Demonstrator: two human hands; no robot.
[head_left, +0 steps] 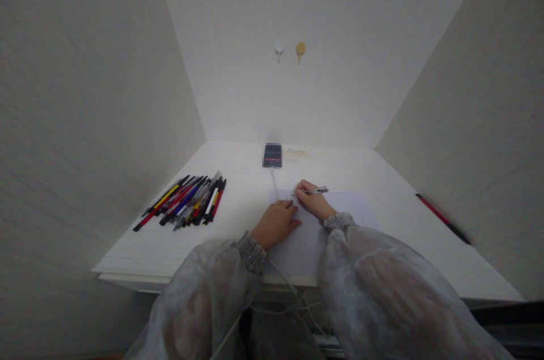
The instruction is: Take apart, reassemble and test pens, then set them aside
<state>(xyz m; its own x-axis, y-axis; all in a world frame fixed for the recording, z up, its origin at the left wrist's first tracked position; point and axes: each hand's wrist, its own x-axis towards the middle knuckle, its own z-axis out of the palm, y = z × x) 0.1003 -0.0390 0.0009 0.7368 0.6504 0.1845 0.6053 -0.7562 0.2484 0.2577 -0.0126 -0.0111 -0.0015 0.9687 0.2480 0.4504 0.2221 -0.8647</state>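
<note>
A white sheet of paper (297,252) lies on the white desk, close to its front edge. My right hand (312,201) is closed around a pen (319,190), whose back end points to the right while its tip is near the upper left part of the sheet. Flat on the paper's left side rests my left hand (278,223), fingers stretched out and thumb apart, holding nothing. Any marks on the paper are too faint to make out. Loose translucent sleeves with grey cuffs cover both forearms.
A heap of several pens (191,201) lies on the desk's left. One red and black pen (442,218) lies by the right wall. Behind the paper sits a phone (272,156) with a white cable (274,183). Two hooks (301,49) hang on the back wall.
</note>
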